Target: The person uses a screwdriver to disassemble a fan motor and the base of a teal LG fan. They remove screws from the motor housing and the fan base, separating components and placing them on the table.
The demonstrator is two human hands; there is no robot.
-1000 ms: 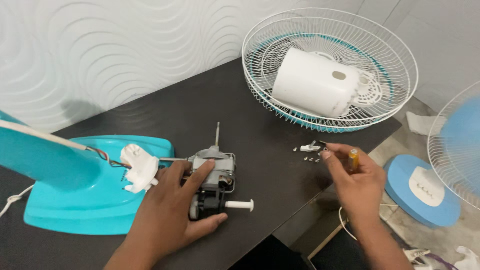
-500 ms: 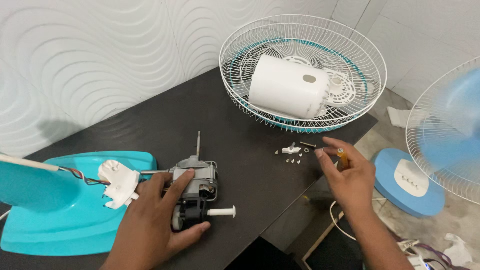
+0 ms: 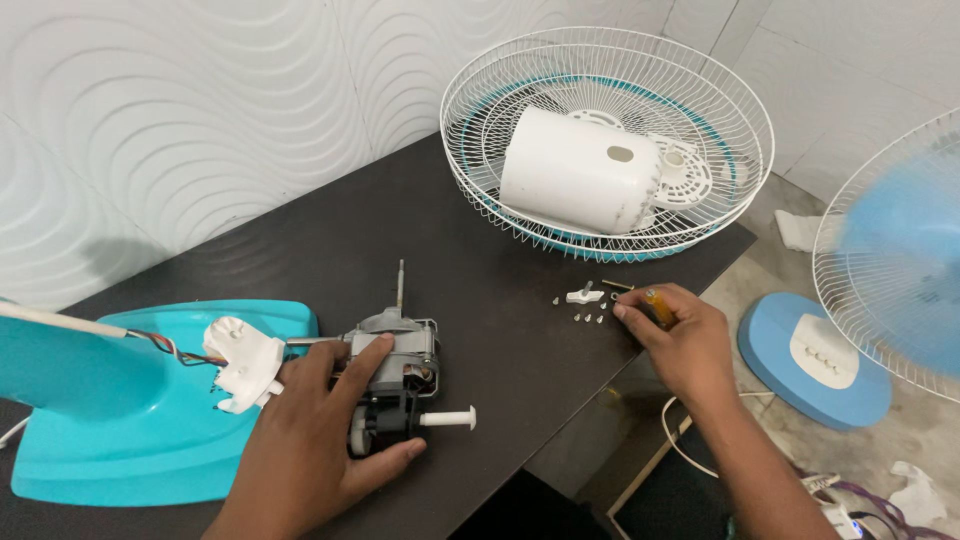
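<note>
My left hand [image 3: 310, 440] lies over a grey fan motor [image 3: 400, 365] on the dark table [image 3: 470, 270], gripping it; the motor's thin shaft points away and a white knob sticks out to the right. Coloured wires run from the motor past a white plastic bracket [image 3: 243, 362] to a turquoise fan base [image 3: 120, 410]. My right hand [image 3: 680, 340] rests at the table's right edge, closed on a yellow-handled screwdriver [image 3: 657, 305]. Its fingertips touch down beside several small screws [image 3: 588, 318] and a small white plastic part [image 3: 584, 295].
A white wire fan guard [image 3: 700, 225] lies at the table's far right with a white motor cover [image 3: 580, 170] and a white disc inside it. A second fan with a blue base [image 3: 815, 360] runs on the floor to the right. A white textured wall [image 3: 180, 120] stands behind.
The view has shifted, so everything sits a little differently in frame. My right hand has edged closer to the screws. My left hand stays on the motor.
</note>
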